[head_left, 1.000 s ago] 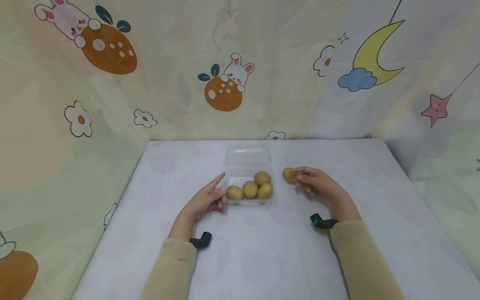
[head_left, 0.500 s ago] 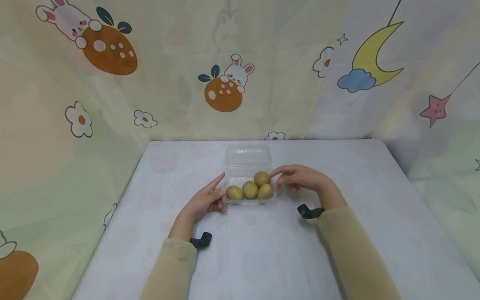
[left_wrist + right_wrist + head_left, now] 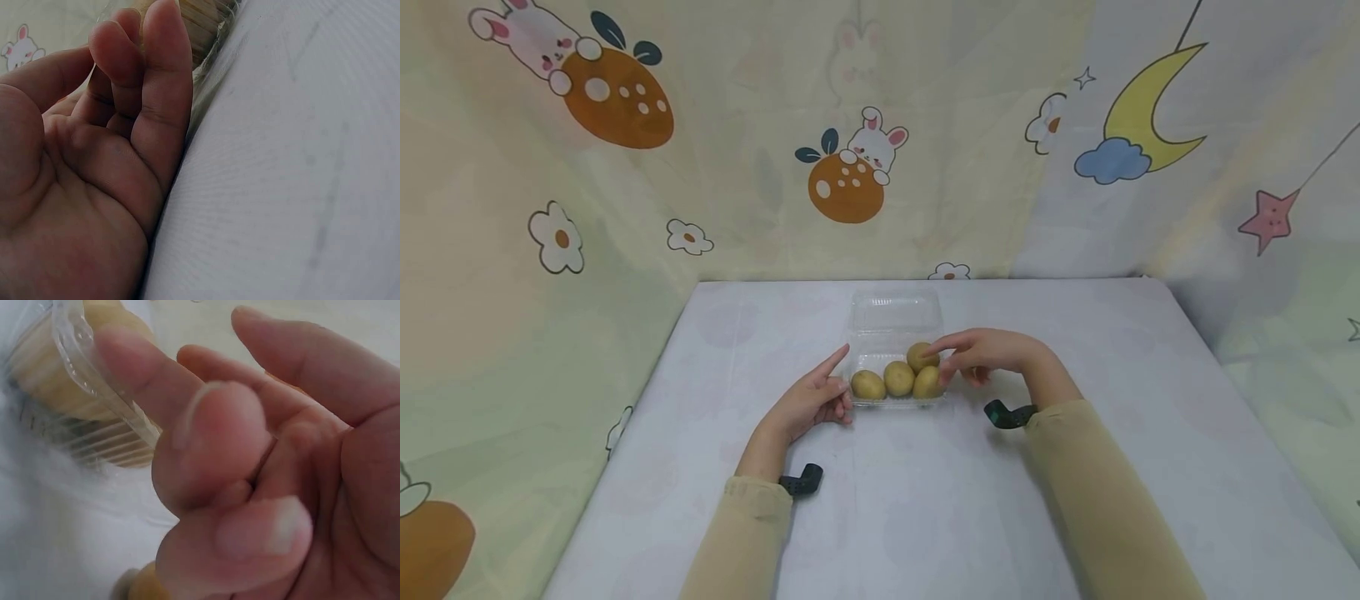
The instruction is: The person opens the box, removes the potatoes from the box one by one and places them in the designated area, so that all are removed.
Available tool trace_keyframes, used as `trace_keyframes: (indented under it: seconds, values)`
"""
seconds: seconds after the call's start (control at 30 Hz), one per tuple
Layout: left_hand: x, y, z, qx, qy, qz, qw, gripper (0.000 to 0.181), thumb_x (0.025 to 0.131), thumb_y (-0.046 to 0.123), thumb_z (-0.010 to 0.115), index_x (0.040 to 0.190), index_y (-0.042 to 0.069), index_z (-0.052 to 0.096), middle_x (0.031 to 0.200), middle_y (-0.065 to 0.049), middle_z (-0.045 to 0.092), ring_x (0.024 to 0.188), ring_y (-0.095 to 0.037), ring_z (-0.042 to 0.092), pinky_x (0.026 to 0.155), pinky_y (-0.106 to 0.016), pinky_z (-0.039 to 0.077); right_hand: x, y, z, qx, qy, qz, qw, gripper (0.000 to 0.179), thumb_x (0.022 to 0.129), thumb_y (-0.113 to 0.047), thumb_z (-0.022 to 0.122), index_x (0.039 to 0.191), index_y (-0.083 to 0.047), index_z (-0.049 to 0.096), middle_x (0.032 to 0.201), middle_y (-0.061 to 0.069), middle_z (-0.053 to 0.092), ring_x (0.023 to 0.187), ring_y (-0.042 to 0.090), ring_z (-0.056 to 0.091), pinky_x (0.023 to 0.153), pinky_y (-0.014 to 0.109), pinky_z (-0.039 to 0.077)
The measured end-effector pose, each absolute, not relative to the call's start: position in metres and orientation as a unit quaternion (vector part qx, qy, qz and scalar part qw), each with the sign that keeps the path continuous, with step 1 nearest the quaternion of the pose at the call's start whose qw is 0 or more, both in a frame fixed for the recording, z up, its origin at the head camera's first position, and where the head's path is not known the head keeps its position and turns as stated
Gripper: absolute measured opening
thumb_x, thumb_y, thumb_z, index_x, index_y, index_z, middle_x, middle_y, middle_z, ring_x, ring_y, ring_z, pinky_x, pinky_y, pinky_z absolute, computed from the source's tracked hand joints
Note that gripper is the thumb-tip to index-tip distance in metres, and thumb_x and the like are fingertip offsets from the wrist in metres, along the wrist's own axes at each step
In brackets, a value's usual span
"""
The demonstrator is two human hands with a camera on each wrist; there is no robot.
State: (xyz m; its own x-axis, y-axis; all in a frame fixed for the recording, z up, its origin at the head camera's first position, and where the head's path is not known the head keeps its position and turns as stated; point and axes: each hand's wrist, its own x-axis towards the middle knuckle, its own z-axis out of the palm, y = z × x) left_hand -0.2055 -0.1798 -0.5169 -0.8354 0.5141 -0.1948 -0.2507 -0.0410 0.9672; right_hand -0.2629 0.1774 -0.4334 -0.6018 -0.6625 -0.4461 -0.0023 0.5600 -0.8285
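In the head view a clear plastic clamshell box [image 3: 891,341] lies with its lid [image 3: 895,311] laid back. Inside are several small potatoes [image 3: 898,378]. My left hand [image 3: 808,404] grips the box's left edge, thumb at the rim and index finger stretched out along the side. From the right, my right hand [image 3: 992,354] reaches over the opposite rim, its index fingertip at the back right potato [image 3: 919,357]; its other fingers are loosely bent and hold nothing. The right wrist view shows part of a yellow-brown round thing [image 3: 149,584], mostly hidden behind the fingers.
A white cloth covers the table [image 3: 895,500]. Behind it and at both sides hang patterned curtains [image 3: 737,150]. A small black camera sits on each wrist, the left camera [image 3: 805,480] and the right camera [image 3: 1006,414].
My right hand has moved left from the loose potato on the table to the potatoes in the box. The spot where that potato lay is now covered by the hand. My left hand has stayed still.
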Motion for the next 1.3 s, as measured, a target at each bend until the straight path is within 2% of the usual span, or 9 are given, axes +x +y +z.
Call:
trace_keyframes:
  seconds: [0.17, 0.3, 0.37, 0.6, 0.67, 0.77, 0.93, 1.17, 1.3]
  values:
    - [-0.205, -0.181, -0.516, 0.108, 0.637, 0.715, 0.268, 0.072, 0.101, 0.018, 0.055, 0.159, 0.035, 0.015, 0.079, -0.002, 0.064, 0.065, -0.012, 0.058, 0.076, -0.042, 0.061, -0.261, 0.169, -0.435, -0.218, 0.792, -0.415, 0.391, 0.041, 0.095, -0.035, 0.064, 0.135, -0.033, 0.059, 0.091, 0.007, 0.068, 0.054, 0.018, 0.044, 0.052, 0.029, 0.043]
    - [-0.204, -0.179, -0.513, 0.105, 0.632, 0.717, 0.273, 0.071, 0.102, 0.015, 0.052, 0.159, 0.033, 0.014, 0.08, -0.003, 0.064, 0.065, -0.012, 0.056, 0.076, -0.042, 0.06, -0.259, 0.159, -0.439, -0.25, 0.786, -0.415, 0.383, 0.038, 0.096, -0.039, 0.061, 0.134, -0.034, 0.06, 0.093, 0.021, 0.056, 0.054, 0.019, 0.042, 0.05, 0.028, 0.041]
    - [-0.203, -0.178, -0.51, 0.108, 0.632, 0.716, 0.276, 0.071, 0.103, 0.013, 0.05, 0.16, 0.032, 0.011, 0.081, -0.003, 0.064, 0.065, -0.012, 0.055, 0.076, -0.042, 0.06, -0.259, 0.155, -0.442, -0.266, 0.782, -0.415, 0.381, 0.037, 0.097, -0.041, 0.059, 0.133, -0.034, 0.061, 0.101, 0.022, 0.058, 0.053, 0.019, 0.041, 0.048, 0.027, 0.04]
    - [-0.199, -0.177, -0.502, 0.103, 0.631, 0.715, 0.283, 0.072, 0.103, 0.012, 0.049, 0.16, 0.032, 0.01, 0.081, -0.004, 0.064, 0.066, -0.013, 0.055, 0.077, -0.041, 0.06, -0.265, 0.153, -0.441, -0.239, 0.792, -0.431, 0.361, 0.034, 0.099, -0.04, 0.055, 0.13, -0.028, 0.064, 0.089, 0.011, 0.07, 0.047, 0.016, 0.038, 0.043, 0.026, 0.035]
    - [-0.2, -0.177, -0.503, 0.103, 0.631, 0.715, 0.283, 0.071, 0.103, 0.013, 0.049, 0.16, 0.032, 0.01, 0.082, -0.004, 0.064, 0.066, -0.013, 0.055, 0.077, -0.042, 0.06, -0.268, 0.155, -0.438, -0.216, 0.8, -0.432, 0.356, 0.033, 0.1, -0.039, 0.054, 0.128, -0.026, 0.065, 0.097, 0.009, 0.074, 0.045, 0.014, 0.035, 0.041, 0.024, 0.031]
    - [-0.203, -0.179, -0.508, 0.099, 0.632, 0.716, 0.281, 0.071, 0.103, 0.015, 0.051, 0.159, 0.035, 0.012, 0.082, -0.005, 0.064, 0.066, -0.013, 0.055, 0.077, -0.042, 0.06, -0.271, 0.156, -0.436, -0.194, 0.808, -0.416, 0.37, 0.032, 0.1, -0.041, 0.054, 0.126, -0.026, 0.065, 0.098, 0.008, 0.076, 0.044, 0.012, 0.033, 0.041, 0.024, 0.027]
    - [-0.207, -0.18, -0.515, 0.092, 0.632, 0.718, 0.277, 0.072, 0.101, 0.018, 0.055, 0.158, 0.037, 0.016, 0.082, -0.006, 0.064, 0.065, -0.014, 0.056, 0.077, -0.044, 0.06, -0.272, 0.151, -0.432, -0.197, 0.802, -0.389, 0.408, 0.033, 0.098, -0.045, 0.056, 0.127, -0.03, 0.064, 0.104, 0.008, 0.075, 0.046, 0.012, 0.036, 0.042, 0.024, 0.029]
    - [-0.207, -0.181, -0.517, 0.103, 0.631, 0.719, 0.272, 0.073, 0.1, 0.021, 0.057, 0.158, 0.037, 0.016, 0.082, -0.005, 0.065, 0.065, -0.012, 0.056, 0.077, -0.044, 0.06, -0.272, 0.138, -0.431, -0.213, 0.8, -0.385, 0.408, 0.032, 0.101, -0.038, 0.053, 0.13, -0.028, 0.062, 0.121, 0.013, 0.067, 0.046, 0.012, 0.038, 0.042, 0.023, 0.034]
    - [-0.208, -0.181, -0.517, 0.105, 0.631, 0.719, 0.273, 0.073, 0.1, 0.021, 0.057, 0.158, 0.038, 0.016, 0.082, -0.005, 0.065, 0.065, -0.013, 0.057, 0.077, -0.044, 0.06, -0.273, 0.132, -0.431, -0.212, 0.804, -0.377, 0.407, 0.031, 0.1, -0.038, 0.054, 0.128, -0.029, 0.063, 0.117, 0.013, 0.066, 0.047, 0.012, 0.04, 0.043, 0.024, 0.036]
